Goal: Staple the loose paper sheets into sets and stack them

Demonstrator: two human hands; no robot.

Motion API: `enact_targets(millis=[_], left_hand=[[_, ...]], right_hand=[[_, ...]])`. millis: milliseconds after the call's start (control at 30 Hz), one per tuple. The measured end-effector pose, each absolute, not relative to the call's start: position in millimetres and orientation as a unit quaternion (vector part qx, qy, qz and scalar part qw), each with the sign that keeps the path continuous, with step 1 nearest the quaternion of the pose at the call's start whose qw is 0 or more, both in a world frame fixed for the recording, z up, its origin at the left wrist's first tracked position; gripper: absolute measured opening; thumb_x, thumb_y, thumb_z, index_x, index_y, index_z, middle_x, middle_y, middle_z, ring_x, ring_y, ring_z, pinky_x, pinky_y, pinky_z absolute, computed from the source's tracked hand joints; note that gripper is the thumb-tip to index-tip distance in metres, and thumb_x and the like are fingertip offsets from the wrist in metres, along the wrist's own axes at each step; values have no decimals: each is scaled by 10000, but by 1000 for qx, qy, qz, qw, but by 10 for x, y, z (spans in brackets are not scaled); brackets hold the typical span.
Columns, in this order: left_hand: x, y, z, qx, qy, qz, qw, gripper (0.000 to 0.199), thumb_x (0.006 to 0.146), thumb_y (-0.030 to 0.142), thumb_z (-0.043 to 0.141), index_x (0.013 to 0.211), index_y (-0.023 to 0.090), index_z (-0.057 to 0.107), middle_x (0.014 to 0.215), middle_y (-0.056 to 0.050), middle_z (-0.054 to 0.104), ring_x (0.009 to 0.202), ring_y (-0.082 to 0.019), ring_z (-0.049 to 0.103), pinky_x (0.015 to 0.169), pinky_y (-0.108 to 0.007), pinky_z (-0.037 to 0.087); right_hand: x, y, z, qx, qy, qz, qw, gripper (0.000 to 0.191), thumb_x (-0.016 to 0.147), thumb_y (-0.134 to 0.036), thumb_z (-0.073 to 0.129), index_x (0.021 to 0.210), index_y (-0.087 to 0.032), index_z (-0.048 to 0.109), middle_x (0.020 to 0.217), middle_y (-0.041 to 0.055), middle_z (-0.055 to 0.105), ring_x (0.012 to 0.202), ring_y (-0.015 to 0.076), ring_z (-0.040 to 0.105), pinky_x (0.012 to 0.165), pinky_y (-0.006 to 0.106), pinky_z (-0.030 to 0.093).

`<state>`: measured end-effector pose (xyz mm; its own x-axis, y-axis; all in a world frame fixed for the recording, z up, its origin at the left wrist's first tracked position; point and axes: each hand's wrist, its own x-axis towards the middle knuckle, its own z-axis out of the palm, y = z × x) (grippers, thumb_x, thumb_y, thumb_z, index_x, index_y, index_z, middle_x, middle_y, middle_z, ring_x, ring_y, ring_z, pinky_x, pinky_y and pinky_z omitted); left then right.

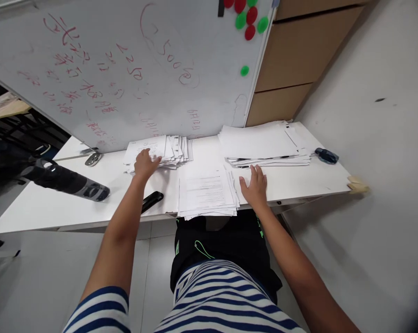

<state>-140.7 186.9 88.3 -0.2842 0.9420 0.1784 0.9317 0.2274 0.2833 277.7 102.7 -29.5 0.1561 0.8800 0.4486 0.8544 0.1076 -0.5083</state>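
Note:
My left hand [146, 164] rests on the left stack of papers [176, 150], its fingers spread over the top sheet. Several sheets in that stack lie fanned and uneven toward the right. Flat on the table beside the middle stack of printed papers [207, 192] is my right hand [255, 185], fingers apart and holding nothing. The middle stack sits at the table's front edge, its sheets slightly out of line. Behind my right hand lies a larger stack of papers [259, 141], mostly blank on top. A black stapler-like object [152, 201] lies near my left forearm.
A whiteboard [195, 55] with red writing and round magnets stands along the back of the white table [73, 210]. Cardboard boxes [299, 51] rise behind on the right. A dark bottle [71, 182], a computer mouse [93, 159] and dark glasses [327, 156] lie on the table.

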Motion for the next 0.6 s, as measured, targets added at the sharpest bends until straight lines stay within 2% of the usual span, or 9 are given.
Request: enact_targets(millis=[100,267,500,600], left_hand=[[-1743,2115,742,582,800,121,82,783,793,625,610,1417,184,439,1477,-158,483,1328,-332,455,1036,-426,398],[-1844,2121,640,559,820,101,67,721,780,726,546,1341,273,541,1363,-111,599,1246,-352,529,999,-464,398],[-1798,2108,709,547,830,104,34,469,886,537,465,1200,237,640,1203,-128,675,1142,-338,573,968,-467,396],[-1759,2128,713,542,832,117,28,484,850,575,503,1173,238,634,1253,-128,638,1168,-347,541,977,-490,390]], right_hand=[[2766,1015,-277,-666,-646,11,373,583,959,-428,434,1463,-147,353,1519,213,388,1443,313,320,1154,589,261],[2783,1021,-274,-660,-649,10,379,549,955,-414,456,1437,-158,397,1506,200,415,1418,306,362,1157,568,268],[2772,1023,-293,-657,-652,9,378,524,952,-403,470,1406,-144,440,1491,197,440,1396,307,389,1159,543,275],[2767,1026,-288,-662,-649,14,374,518,952,-408,463,1402,-152,446,1490,190,445,1390,308,395,1157,548,272]])
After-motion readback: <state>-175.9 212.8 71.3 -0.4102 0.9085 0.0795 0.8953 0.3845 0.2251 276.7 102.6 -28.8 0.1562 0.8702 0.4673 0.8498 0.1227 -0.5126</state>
